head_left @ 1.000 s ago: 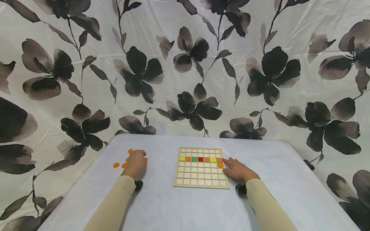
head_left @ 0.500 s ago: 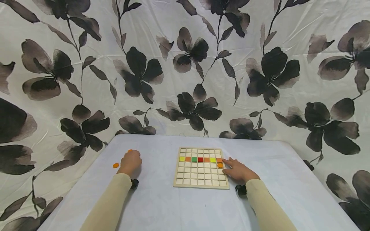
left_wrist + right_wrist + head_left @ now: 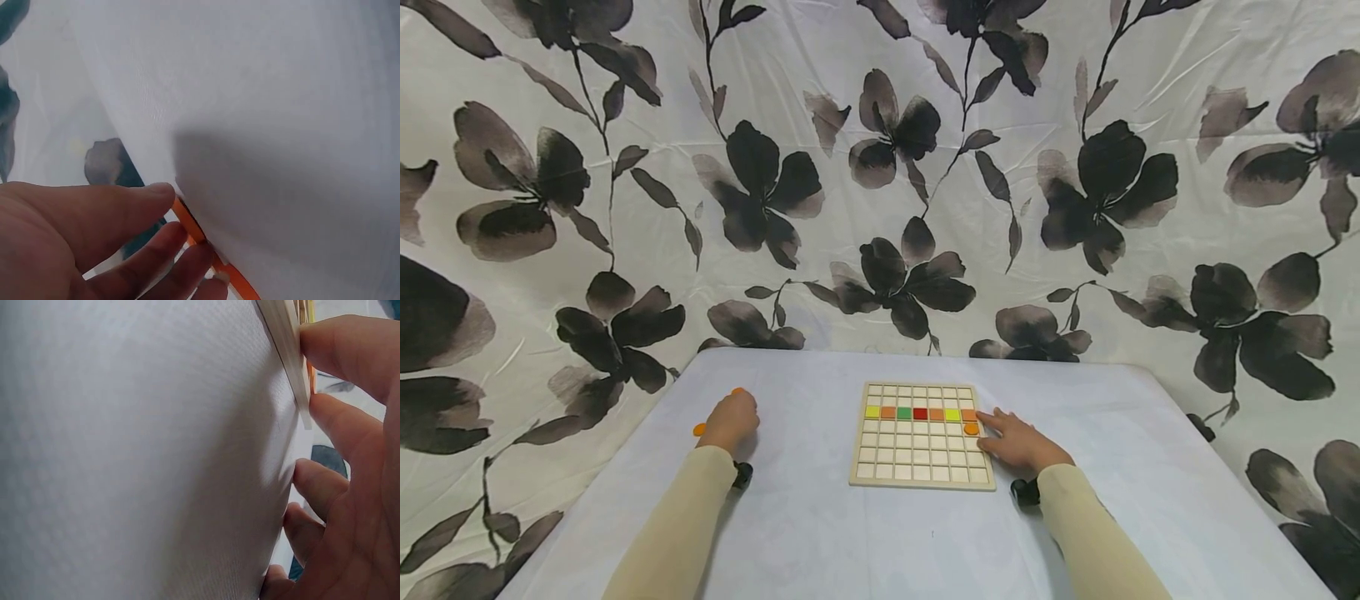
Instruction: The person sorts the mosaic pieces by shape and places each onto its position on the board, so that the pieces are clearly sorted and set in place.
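Note:
My left hand (image 3: 732,420) is low over the left of the table among flat orange discs. In the left wrist view an orange disc (image 3: 189,222) lies between the thumb tip and the curled fingertips, with another orange disc (image 3: 242,285) beyond. One orange disc (image 3: 700,430) peeks out left of the hand, and another orange disc (image 3: 738,390) shows behind it. My right hand (image 3: 1018,439) has its fingers spread, thumb and index touching the right edge of a wooden grid board (image 3: 922,457). An orange disc (image 3: 972,429) sits on the board beside those fingers.
Across the board runs a row of coloured squares, including a green square (image 3: 904,413) and a red square (image 3: 921,414). A white cloth covers the table (image 3: 850,542). Behind its far edge hangs a floral curtain (image 3: 880,208).
My left hand has shifted left and slightly toward me, covering more of the orange discs. The right hand and the board have stayed in place.

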{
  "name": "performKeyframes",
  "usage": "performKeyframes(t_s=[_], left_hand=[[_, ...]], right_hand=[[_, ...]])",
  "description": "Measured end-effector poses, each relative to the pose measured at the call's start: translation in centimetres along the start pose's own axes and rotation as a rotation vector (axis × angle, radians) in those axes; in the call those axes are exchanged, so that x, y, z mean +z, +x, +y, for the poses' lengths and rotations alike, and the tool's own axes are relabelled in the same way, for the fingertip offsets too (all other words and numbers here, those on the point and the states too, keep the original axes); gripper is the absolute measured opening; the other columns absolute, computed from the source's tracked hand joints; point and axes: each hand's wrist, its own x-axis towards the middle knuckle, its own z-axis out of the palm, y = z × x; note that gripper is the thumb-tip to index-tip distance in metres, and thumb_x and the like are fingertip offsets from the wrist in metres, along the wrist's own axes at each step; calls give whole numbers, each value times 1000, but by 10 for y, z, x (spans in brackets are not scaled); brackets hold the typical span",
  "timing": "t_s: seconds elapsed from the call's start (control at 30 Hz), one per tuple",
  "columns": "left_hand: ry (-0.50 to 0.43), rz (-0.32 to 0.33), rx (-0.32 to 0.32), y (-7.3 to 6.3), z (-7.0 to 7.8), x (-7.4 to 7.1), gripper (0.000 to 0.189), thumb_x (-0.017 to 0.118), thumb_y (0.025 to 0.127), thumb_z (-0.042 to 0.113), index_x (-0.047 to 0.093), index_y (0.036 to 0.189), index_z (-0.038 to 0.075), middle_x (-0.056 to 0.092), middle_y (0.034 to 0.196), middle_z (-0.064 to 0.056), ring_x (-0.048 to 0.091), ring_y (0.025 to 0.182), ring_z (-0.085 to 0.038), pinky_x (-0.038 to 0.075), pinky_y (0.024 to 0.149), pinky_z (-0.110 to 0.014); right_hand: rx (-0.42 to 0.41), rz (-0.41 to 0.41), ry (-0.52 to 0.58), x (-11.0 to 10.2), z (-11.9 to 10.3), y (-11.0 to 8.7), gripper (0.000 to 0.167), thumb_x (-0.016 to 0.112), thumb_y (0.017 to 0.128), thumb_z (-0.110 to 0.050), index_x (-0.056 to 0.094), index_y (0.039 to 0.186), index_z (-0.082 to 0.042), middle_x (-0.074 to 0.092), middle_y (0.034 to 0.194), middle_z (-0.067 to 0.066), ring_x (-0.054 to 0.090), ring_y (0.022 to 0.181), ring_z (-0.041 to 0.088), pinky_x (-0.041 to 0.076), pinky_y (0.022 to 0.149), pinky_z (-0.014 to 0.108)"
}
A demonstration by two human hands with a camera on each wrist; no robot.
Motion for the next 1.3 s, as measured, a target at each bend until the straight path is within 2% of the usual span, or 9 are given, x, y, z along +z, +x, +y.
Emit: performKeyframes(t_s=[0.2, 0.37, 0.63, 0.7, 0.87, 1.03, 1.3], left_hand=[[-2, 6, 1, 3, -4, 2, 20, 53, 88, -1, 65, 98, -12, 68, 95, -24, 65, 89, -38, 52, 85, -52], [-10, -3, 0, 6, -5, 1, 21, 52, 87, -1, 65, 99, -12, 68, 96, -24, 64, 91, -39, 52, 85, -53], [-98, -59, -80, 4, -3, 0, 24, 61, 86, 5, 63, 103, -12, 66, 96, -23, 63, 89, -36, 51, 85, -53], [-104, -59, -80, 3, -1, -1, 24, 62, 86, 7, 64, 100, -11, 66, 94, -22, 63, 86, -34, 52, 84, -52], [-117, -64, -60, 0, 6, -5, 22, 65, 85, 11, 66, 95, -8, 67, 89, -17, 61, 79, -28, 54, 80, -45], [-152, -77, -56, -2, 16, -8, 23, 65, 86, 11, 63, 99, -8, 65, 87, -15, 59, 76, -25, 53, 75, -41], [-149, -68, 13, -1, 32, -9, 27, 63, 86, 8, 64, 107, -10, 68, 99, -19, 61, 80, -24, 54, 74, -40]], right_hand=[[5, -1, 3, 1, 1, 1, 60, 54, 95, -41, 36, 150, -25, 23, 159, 17, 12, 146, 46, 15, 111, 69], [5, 2, 0, 0, 0, 1, 61, 54, 95, -41, 37, 150, -24, 23, 159, 17, 13, 146, 46, 15, 111, 70], [-14, 1, 1, -1, 0, -1, 61, 55, 95, -40, 37, 150, -23, 23, 159, 19, 13, 146, 46, 15, 111, 70], [-21, 1, 1, 0, 0, -1, 61, 55, 95, -40, 37, 150, -23, 23, 159, 19, 14, 146, 46, 16, 111, 70], [-19, 2, 2, 1, 0, -1, 61, 55, 95, -40, 36, 151, -23, 23, 159, 18, 14, 146, 46, 16, 111, 69], [-4, 4, 6, 1, 0, -2, 61, 55, 94, -40, 37, 150, -24, 23, 160, 17, 13, 146, 46, 15, 111, 70], [-14, 3, 8, 1, 0, -2, 62, 55, 95, -41, 36, 151, -23, 22, 160, 17, 13, 147, 45, 15, 112, 69]])
